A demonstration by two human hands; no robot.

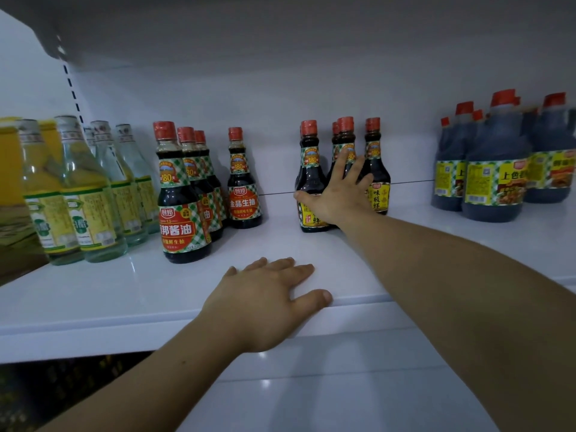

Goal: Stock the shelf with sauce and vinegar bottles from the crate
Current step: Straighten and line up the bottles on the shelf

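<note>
My right hand reaches deep onto the white shelf and lies with spread fingers against a cluster of dark sauce bottles with yellow labels; its thumb wraps the front left bottle. My left hand rests flat, fingers straight, on the shelf's front edge and holds nothing. To the left stand red-labelled soy sauce bottles, with one more set apart. The crate is out of view.
Clear vinegar bottles with green-yellow labels fill the shelf's left end. Large dark jugs with red caps stand at the right. Bare shelf surface lies between the bottle groups and along the front. Another shelf board hangs overhead.
</note>
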